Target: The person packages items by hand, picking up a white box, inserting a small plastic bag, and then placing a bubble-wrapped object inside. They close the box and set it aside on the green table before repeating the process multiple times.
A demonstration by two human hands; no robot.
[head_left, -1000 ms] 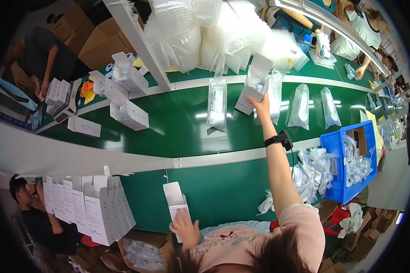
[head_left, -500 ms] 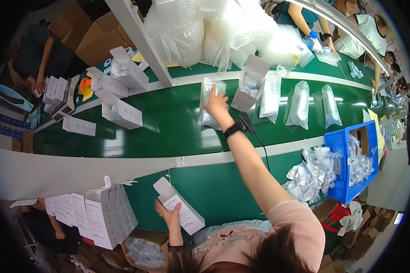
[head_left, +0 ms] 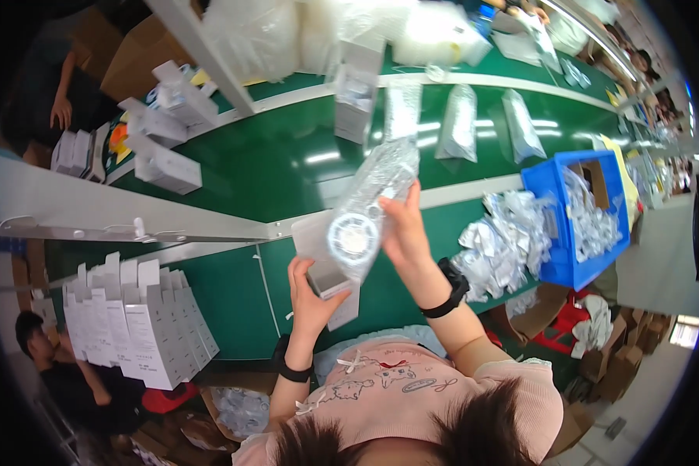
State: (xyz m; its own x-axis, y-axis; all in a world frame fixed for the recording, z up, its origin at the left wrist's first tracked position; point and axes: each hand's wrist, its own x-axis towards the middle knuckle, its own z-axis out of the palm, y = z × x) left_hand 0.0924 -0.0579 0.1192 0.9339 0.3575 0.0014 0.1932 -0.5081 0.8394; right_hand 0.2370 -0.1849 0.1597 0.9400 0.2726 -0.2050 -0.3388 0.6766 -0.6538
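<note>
In front of my chest my left hand [head_left: 309, 301] grips an open white carton [head_left: 311, 238] by its sides, its mouth turned up toward me. My right hand [head_left: 405, 229] holds a bubble-wrapped package [head_left: 390, 172] tilted over the carton. A round, whitish ringed end shows through the wrap, close to the carton's mouth. The package overlaps the opening, and whether any of it is inside I cannot tell. Beyond it, on the green belt [head_left: 248, 167], another open carton [head_left: 355, 115] stands with things in it, beside several more bubble-wrapped packages [head_left: 460, 124].
At left, a cluster of open white cartons [head_left: 144, 330] stands upright. A blue bin [head_left: 532, 182] of bagged parts is at right, with a heap of clear bags [head_left: 505, 241] beside it. A metal rail [head_left: 287, 227] divides belt and bench. Other people work at the far side and left.
My right hand has lifted the bubble-wrapped package off the belt and brought it back toward me. My left hand has raised the carton from the bench and turned its mouth up. The view has shifted.
</note>
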